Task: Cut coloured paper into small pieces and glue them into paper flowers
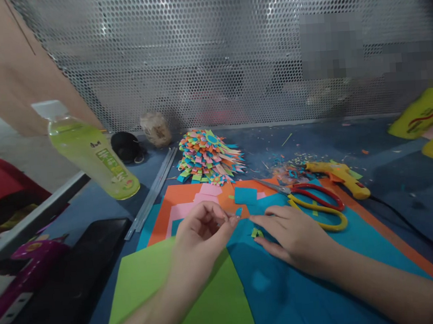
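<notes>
Over the stacked paper sheets, my left hand (202,233) is closed in a pinch, with a tiny blue paper piece (239,212) at its fingertips. My right hand (297,233) faces it, index finger reaching toward the pinch, thumb apart from the fingers. Between that thumb and index finger sits a small folded green paper piece (256,233); whether the thumb touches it I cannot tell. Beneath the hands lie a green sheet (143,288) and a blue sheet (283,295). Scissors (314,202) with red and yellow handles rest just beyond my right hand.
A multicoloured layered paper craft (210,155) stands at the back. To the right are a yellow glue gun (340,176) with a black cord and scattered scraps (286,170). On the left are a drink bottle (94,152), clear glue sticks (154,190) and a dark phone-like slab (84,277).
</notes>
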Demonstrator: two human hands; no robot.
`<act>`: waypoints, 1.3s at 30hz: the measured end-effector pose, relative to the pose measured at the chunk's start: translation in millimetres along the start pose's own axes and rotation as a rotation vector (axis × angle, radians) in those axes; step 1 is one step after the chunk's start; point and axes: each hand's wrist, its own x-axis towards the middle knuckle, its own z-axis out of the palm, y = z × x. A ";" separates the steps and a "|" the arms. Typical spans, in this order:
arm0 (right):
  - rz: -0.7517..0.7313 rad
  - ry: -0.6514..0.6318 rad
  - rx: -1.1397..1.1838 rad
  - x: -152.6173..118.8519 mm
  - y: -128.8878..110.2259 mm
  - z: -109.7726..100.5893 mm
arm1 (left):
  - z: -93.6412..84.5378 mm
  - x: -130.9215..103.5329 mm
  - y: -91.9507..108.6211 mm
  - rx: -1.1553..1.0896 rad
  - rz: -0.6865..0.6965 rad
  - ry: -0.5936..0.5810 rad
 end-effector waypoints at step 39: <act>0.622 -0.217 1.302 -6.0 -5.6 -22.2 | -7.5 -6.6 -15.9 0.783 0.442 -0.391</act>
